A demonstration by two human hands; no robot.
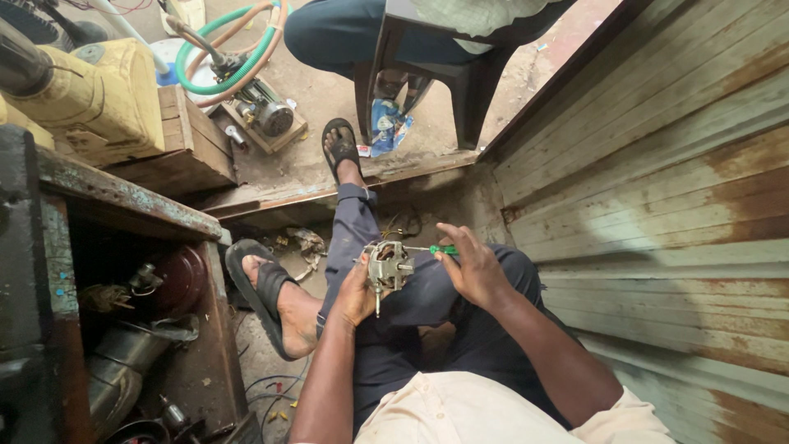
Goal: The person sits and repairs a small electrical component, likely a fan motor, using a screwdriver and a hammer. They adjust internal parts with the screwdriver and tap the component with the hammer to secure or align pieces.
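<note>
1. A rusted corrugated metal wall (657, 189) fills the right side; a worn workbench (107, 197) with clutter beneath stands on the left
2. Another person sits on a dark plastic chair (460, 74) ahead, beyond the wearer's sandalled foot (275, 300)
3. The left hand (355, 292) is closed around a small electric motor (388, 265), held over the lap
4. The right hand (472, 267) grips a green-handled screwdriver (436, 249), tip at the motor's side, probably on a screw; the housing looks assembled, so the work appears early
</note>
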